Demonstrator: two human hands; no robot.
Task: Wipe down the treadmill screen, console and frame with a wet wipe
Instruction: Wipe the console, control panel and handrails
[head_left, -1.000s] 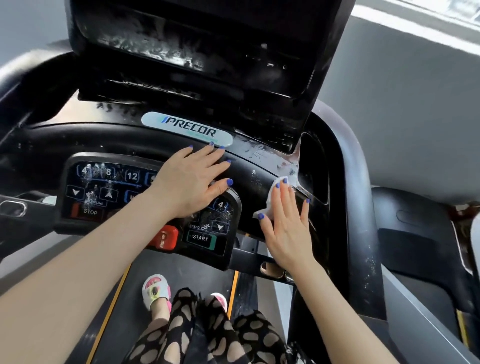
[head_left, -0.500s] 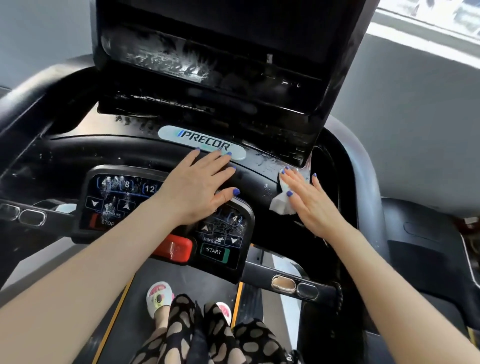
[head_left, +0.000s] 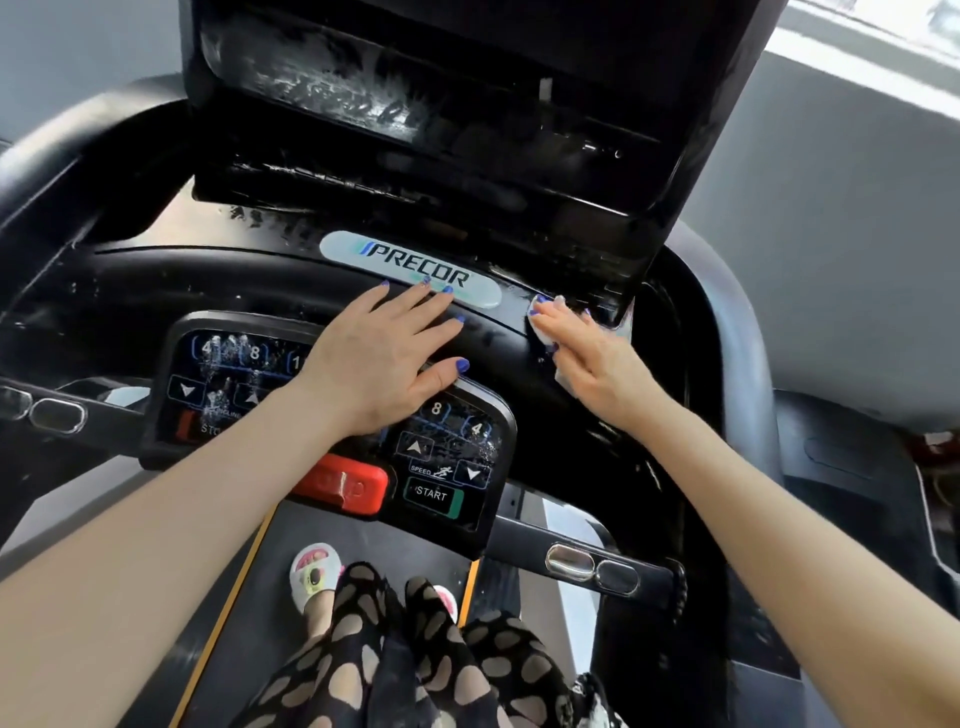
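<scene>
The black treadmill console fills the view, with the dark tilted screen above it showing wet streaks along its lower edge. My right hand presses a white wet wipe flat against the console, just right of the PRECOR badge and under the screen's lower right corner. Most of the wipe is hidden beneath my palm. My left hand lies flat, fingers spread, across the top of the button panel, holding nothing.
A red stop button and START key sit on the panel's lower part. Metal grip sensors are on the crossbar. The curved side rail runs at right. My feet stand on the belt below.
My right hand has slid the wipe up and leftward along the console, from the right recess towards the PRECOR badge. The left hand has stayed on the panel. The camera view has shifted.
</scene>
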